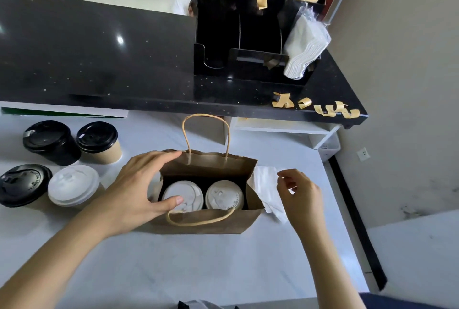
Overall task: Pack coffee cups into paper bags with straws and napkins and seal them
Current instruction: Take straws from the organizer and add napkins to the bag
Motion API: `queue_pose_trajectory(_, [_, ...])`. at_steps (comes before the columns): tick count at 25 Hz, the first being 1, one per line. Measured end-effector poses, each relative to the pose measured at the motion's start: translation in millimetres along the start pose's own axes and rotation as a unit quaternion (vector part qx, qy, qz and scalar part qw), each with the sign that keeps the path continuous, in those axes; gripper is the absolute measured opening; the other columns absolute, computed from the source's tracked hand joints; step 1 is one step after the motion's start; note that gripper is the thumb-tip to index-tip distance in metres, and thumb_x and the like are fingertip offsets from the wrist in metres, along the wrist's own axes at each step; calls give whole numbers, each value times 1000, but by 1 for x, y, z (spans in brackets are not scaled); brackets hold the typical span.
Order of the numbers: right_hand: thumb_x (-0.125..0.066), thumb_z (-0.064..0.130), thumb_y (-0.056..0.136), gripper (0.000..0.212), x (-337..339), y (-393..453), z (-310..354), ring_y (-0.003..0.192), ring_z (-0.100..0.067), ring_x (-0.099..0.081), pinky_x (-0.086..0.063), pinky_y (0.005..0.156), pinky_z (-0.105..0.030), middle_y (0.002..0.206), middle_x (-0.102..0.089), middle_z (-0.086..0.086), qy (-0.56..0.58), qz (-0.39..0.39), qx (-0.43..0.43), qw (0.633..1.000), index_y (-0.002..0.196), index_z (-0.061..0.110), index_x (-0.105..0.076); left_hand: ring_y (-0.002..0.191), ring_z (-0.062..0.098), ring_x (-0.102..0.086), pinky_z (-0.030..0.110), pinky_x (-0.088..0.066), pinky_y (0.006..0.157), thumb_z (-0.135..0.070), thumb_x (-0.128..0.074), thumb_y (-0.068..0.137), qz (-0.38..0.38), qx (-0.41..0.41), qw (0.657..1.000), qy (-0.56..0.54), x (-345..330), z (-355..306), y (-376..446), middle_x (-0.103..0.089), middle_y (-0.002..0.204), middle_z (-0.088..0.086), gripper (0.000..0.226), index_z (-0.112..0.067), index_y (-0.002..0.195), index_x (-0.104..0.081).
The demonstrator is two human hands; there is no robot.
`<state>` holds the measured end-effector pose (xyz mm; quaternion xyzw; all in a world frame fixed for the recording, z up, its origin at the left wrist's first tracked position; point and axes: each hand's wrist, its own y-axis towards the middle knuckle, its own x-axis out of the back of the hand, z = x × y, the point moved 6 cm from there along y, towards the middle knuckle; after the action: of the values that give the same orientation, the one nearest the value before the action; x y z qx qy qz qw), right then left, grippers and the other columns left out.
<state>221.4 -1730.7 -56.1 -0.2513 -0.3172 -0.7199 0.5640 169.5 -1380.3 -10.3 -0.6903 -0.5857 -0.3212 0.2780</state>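
Note:
A brown paper bag (211, 221) with twine handles stands open on the white table. Two white-lidded cups (183, 195) (224, 198) sit side by side in a black carrier inside it. My left hand (139, 187) spreads over the bag's left end, fingers on the far rim and thumb on the near rim above the left cup. A white napkin (265, 184) lies against the bag's right side. My right hand (300, 192) pinches the napkin's upper edge with thumb and fingertips.
Several more lidded cups stand at the left: black-lidded cups (49, 139) (99, 141) (23, 184) and a white-lidded cup (74, 185). On the black counter (99, 60) behind stands a black organizer (248, 35) with straws, bags and wrapped napkins (305, 42). Tape strips (320, 107) hang on the counter edge.

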Motion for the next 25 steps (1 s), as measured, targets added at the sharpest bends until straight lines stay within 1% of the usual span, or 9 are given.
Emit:
queue_pose_trajectory(2, [-73,12,89,16,-17,-2,-23,93,-21,-65,-52,80,-39,96,-71,3,-54,42,-16,998,104,16,-73,139,-8,-24,27,-26,114,-45,-83,80,-2,-1,1000,-1,-1,0,-1,-35,144,-39,83,-48,149,-38])
queue_pose_trajectory(4, [-76,17,88,27,-34,-5,-38,107,-27,-61,-48,88,-39,113,-70,-1,-104,85,-13,991,115,16,-71,139,-10,-23,26,-26,113,-45,-83,79,-1,0,1000,-5,-2,1,-2,-35,144,-40,83,-49,149,-39])
queue_pose_trajectory(7, [-76,29,88,50,-54,-7,-54,125,-28,-53,-40,101,-38,137,-62,1,-178,146,-15,973,135,21,-61,139,-11,-23,26,-26,113,-44,-84,79,-3,1,1000,-5,-2,2,-2,-36,144,-40,83,-49,149,-40])
queue_pose_trajectory(9, [-70,34,93,51,-64,-9,-63,130,-27,-51,-36,104,-37,143,-58,2,-227,174,-26,958,140,22,-56,139,-12,-23,26,-27,112,-44,-84,78,-5,1,1000,-1,-2,2,-3,-36,144,-40,83,-48,148,-40])
queue_pose_trajectory(13, [-58,29,97,22,-67,-11,-68,114,-25,-57,-36,93,-35,124,-68,5,-262,165,-15,951,115,21,-69,139,-10,-25,28,-29,112,-46,-84,77,-5,7,1000,-3,-2,4,-6,-37,143,-39,83,-50,148,-40])
queue_pose_trajectory(16, [-54,23,101,21,-63,-10,-69,104,-28,-61,-37,90,-36,110,-72,3,-251,144,4,957,105,18,-74,139,-10,-25,28,-28,112,-45,-84,78,-5,12,1000,-3,-1,4,-7,-37,143,-40,83,-50,148,-40])
queue_pose_trajectory(21, [-55,17,103,18,-50,-5,-69,83,-35,-61,-36,78,-39,81,-69,-6,-160,77,-32,984,94,10,-70,137,-13,-24,27,-28,111,-42,-84,79,-3,9,1000,-2,-2,2,-7,-36,142,-41,82,-51,147,-40])
queue_pose_trajectory(23, [-57,11,99,11,-45,-2,-73,83,-34,-60,-33,77,-37,83,-68,-6,-138,65,-53,987,94,9,-67,136,-15,-24,26,-28,111,-41,-84,79,-1,8,1000,-2,-2,2,-7,-35,142,-42,81,-52,146,-40])
queue_pose_trajectory(25, [-63,9,90,9,-46,-4,-76,88,-30,-59,-34,82,-36,90,-68,-1,-139,88,-56,985,96,13,-68,135,-17,-23,26,-28,110,-40,-84,80,-2,9,1000,-1,-2,2,-8,-34,140,-44,81,-53,146,-40])
